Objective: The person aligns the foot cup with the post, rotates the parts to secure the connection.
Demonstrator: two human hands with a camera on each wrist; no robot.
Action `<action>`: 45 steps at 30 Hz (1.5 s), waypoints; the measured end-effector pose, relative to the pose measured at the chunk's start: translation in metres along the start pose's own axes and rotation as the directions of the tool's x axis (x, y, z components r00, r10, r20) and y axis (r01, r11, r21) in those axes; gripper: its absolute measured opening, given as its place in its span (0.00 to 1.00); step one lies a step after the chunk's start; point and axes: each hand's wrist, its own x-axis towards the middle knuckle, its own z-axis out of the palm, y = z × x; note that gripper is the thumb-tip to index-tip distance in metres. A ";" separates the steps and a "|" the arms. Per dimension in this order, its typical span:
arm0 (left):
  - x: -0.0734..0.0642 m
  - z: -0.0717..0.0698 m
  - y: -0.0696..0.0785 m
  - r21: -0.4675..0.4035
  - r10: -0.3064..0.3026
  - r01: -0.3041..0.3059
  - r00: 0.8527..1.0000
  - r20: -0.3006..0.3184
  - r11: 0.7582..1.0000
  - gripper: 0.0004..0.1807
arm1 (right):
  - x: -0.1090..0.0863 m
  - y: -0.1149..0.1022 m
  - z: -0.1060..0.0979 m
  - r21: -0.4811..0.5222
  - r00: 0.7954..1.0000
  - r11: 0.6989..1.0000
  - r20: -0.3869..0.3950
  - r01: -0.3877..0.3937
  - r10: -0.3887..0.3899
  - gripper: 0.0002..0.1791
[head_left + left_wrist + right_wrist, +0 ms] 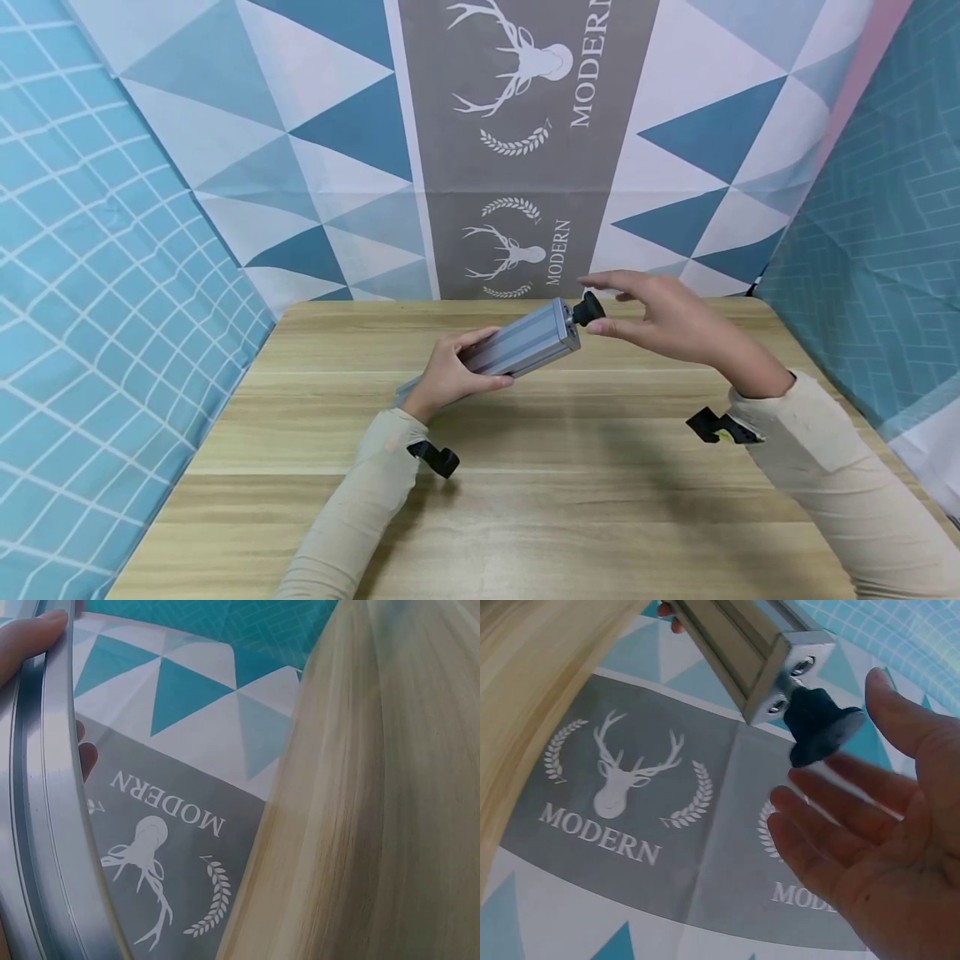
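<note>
My left hand grips a silver aluminium profile, its thumb on the near side and fingers round the far side. The profile tilts, with its right end raised above the table. From the end plate, which shows screw heads, a black flared foot sticks out on a short stem. My right hand is around this foot, thumb and fingers spread on either side. In the right wrist view, the fingers are loosely bent beside the foot, without pinching it. The left wrist view shows the profile's long groove.
Beneath both hands lies a wood-grain table. Behind its far edge hangs a grey and blue patterned cloth. Blue cloths flank the table at left and right. Each sleeve carries a black wrist mount.
</note>
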 end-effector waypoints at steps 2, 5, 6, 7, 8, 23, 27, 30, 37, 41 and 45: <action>0.000 0.000 0.000 -0.006 0.003 -0.003 1.000 -0.005 1.000 0.35 | -0.001 0.000 -0.002 -0.012 0.999 0.999 -0.015 0.050 -0.050 0.30; 0.000 0.000 0.000 -0.005 0.019 -0.019 1.000 -0.011 1.000 0.35 | 0.000 0.000 -0.004 -0.028 0.994 0.993 -0.008 0.112 -0.112 0.30; 0.001 0.000 0.000 -0.003 0.020 -0.020 1.000 -0.013 1.000 0.35 | 0.000 0.001 -0.004 -0.028 0.992 0.992 -0.004 0.125 -0.125 0.31; 0.001 0.001 -0.003 -0.001 0.023 -0.023 1.000 -0.013 1.000 0.35 | 0.000 0.001 -0.003 -0.032 0.991 0.991 -0.002 0.132 -0.132 0.30; 0.002 0.001 -0.007 0.002 0.022 -0.022 1.000 -0.015 1.000 0.35 | 0.000 0.002 -0.003 -0.031 0.992 0.991 -0.004 0.130 -0.130 0.30; 0.008 0.002 -0.038 -0.010 0.042 -0.042 0.999 -0.006 0.999 0.36 | 0.004 0.004 0.007 -0.010 0.998 0.999 -0.038 -0.046 0.045 0.26; 0.007 0.002 -0.038 -0.007 0.038 -0.038 0.999 -0.016 0.999 0.36 | 0.002 0.004 0.003 -0.030 0.999 0.999 0.037 0.018 -0.017 0.40; 0.007 0.002 -0.038 -0.009 0.040 -0.040 0.999 -0.020 0.999 0.36 | 0.002 0.005 0.003 -0.021 0.995 0.995 0.048 0.093 -0.092 0.43; 0.007 0.002 -0.038 -0.022 0.049 -0.049 0.999 -0.017 0.999 0.37 | 0.004 0.004 0.006 0.013 1.000 1.000 0.001 0.006 -0.006 0.24; 0.007 0.001 -0.039 -0.024 0.054 -0.054 0.998 -0.013 0.998 0.37 | 0.007 0.004 0.008 0.024 0.995 0.995 -0.019 -0.094 0.094 0.22; 0.006 0.001 -0.040 -0.022 0.053 -0.053 0.999 -0.010 0.998 0.36 | 0.007 0.004 0.008 0.014 0.992 0.992 -0.013 -0.123 0.123 0.23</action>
